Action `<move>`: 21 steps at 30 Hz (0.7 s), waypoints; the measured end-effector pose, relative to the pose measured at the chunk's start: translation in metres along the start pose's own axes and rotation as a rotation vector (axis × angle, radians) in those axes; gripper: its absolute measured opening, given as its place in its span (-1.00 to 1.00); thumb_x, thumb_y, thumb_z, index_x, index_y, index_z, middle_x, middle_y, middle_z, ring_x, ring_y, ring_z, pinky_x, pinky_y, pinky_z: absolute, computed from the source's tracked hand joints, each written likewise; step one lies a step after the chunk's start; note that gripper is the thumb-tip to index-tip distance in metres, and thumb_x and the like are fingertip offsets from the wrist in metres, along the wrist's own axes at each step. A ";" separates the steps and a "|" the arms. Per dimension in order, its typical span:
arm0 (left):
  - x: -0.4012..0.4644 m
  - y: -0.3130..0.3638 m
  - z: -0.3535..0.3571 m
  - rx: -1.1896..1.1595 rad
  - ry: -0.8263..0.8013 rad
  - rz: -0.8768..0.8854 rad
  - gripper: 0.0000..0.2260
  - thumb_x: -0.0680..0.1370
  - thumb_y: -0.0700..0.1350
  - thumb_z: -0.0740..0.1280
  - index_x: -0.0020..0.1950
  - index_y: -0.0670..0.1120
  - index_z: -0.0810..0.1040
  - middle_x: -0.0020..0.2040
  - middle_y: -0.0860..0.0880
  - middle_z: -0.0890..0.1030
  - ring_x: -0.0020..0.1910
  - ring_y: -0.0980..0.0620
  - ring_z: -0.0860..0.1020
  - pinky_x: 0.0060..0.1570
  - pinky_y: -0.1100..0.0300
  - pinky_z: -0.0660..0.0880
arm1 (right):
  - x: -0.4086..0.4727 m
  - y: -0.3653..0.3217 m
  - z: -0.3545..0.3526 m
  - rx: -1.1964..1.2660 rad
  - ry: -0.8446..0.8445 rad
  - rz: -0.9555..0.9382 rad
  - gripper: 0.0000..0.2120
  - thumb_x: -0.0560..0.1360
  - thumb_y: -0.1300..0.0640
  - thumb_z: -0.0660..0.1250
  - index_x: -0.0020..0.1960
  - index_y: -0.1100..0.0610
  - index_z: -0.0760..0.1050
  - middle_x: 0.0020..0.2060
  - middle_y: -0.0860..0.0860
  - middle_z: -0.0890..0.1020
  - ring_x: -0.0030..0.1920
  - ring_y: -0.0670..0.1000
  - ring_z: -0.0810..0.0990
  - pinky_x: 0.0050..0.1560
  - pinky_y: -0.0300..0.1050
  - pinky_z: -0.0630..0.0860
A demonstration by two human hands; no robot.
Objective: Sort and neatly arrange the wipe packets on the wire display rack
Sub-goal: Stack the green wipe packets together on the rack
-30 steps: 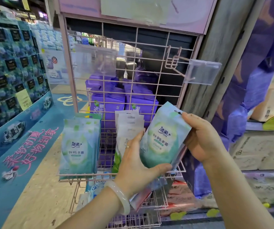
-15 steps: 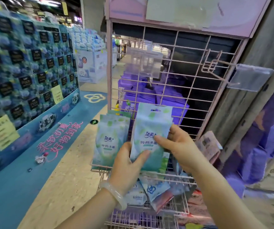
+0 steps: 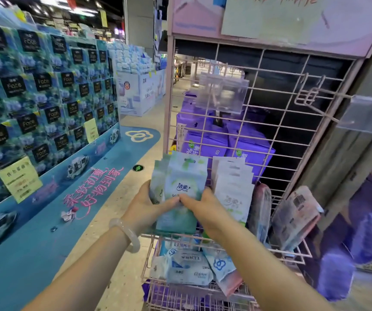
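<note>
While packets stand racked, left hand (image 3: 145,204) and right hand (image 3: 205,208) grasp green packet (image 3: 186,187).

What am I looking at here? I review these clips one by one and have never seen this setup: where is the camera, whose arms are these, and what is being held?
No machine here: a person wears one wide-angle camera on the head, looking forward and down, so the two arms are their own. They stand in a shop at a pink wire display rack. The left hand, with a pale bangle on its wrist, and the right hand both hold a stack of green wipe packets standing on the rack's shelf, fingertips meeting on the front packet. Beside it to the right stands a row of white packets, then some pinkish packets leaning at the far end. Blue-and-white packets lie loose in the basket below. Purple packs show behind the grid.
</note>
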State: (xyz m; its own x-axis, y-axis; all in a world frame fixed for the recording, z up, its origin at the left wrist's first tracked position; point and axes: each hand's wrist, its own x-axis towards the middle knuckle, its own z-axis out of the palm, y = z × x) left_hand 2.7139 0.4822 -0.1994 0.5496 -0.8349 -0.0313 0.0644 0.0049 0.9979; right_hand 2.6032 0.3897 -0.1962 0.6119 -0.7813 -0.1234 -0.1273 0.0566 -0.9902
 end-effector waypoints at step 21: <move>0.027 0.000 0.000 0.190 -0.290 0.141 -0.11 0.26 -0.66 0.21 0.39 0.04 0.11 0.12 -0.02 0.51 -0.15 0.26 0.62 -0.37 0.31 0.51 | 0.011 0.021 0.006 0.142 0.003 -0.067 -0.32 0.26 0.43 0.46 0.28 0.06 0.33 -0.02 0.04 0.66 -0.03 0.02 0.65 -0.12 -0.10 0.62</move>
State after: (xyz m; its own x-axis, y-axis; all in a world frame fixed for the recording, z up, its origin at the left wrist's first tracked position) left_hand 2.7290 0.4598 -0.2007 0.2818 -0.9545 0.0973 -0.1655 0.0515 0.9849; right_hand 2.6118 0.3860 -0.2185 0.6131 -0.7879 -0.0570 0.0250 0.0914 -0.9955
